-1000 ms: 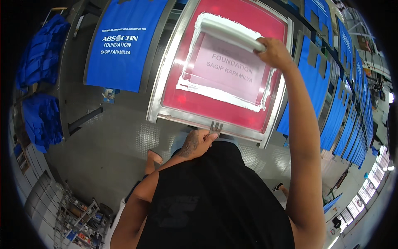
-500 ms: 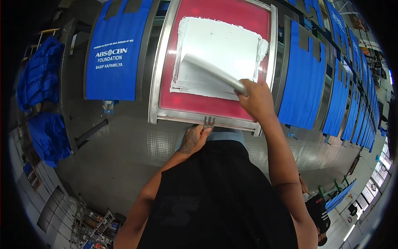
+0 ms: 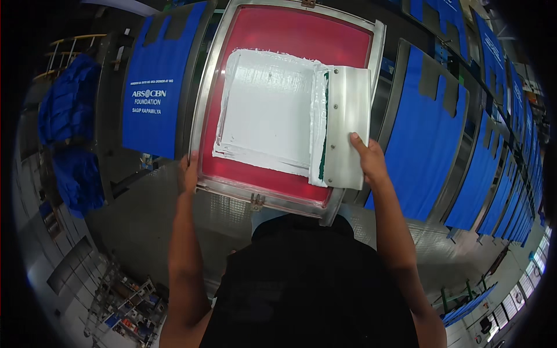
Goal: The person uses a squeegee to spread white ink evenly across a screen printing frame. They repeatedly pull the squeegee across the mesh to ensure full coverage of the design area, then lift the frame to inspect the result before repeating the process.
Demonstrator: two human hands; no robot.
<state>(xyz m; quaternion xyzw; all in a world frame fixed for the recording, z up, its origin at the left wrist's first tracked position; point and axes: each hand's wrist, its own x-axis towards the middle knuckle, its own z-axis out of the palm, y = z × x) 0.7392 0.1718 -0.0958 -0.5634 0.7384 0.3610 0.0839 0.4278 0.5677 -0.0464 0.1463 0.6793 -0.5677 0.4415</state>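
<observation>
A screen-printing frame (image 3: pixel 201 110) with silver metal rails and red mesh (image 3: pixel 290 28) sits before me, slightly turned. White ink (image 3: pixel 267 119) covers a broad rectangle on the mesh. My left hand (image 3: pixel 189 171) grips the frame's left rail near the close corner; its fingers are partly hidden. At the right rail, a wide metal squeegee (image 3: pixel 350 113) with a green blade edge rests along a thick ridge of ink. My right hand (image 3: pixel 371 159) holds its outer side, thumb on top, the other fingers hidden underneath. Whether they also grip the rail, I cannot tell.
A blue printed fabric panel (image 3: pixel 154 87) lies on a board to the left. More blue panels (image 3: pixel 426 130) stretch away in a row to the right. Crumpled blue fabric (image 3: pixel 69 104) hangs at the far left. A shelf with clutter (image 3: pixel 130 310) stands at the lower left.
My left hand has moved from the front edge to the left rail. The squeegee has swung from above the ink to the right side. The frame has turned and shifted left.
</observation>
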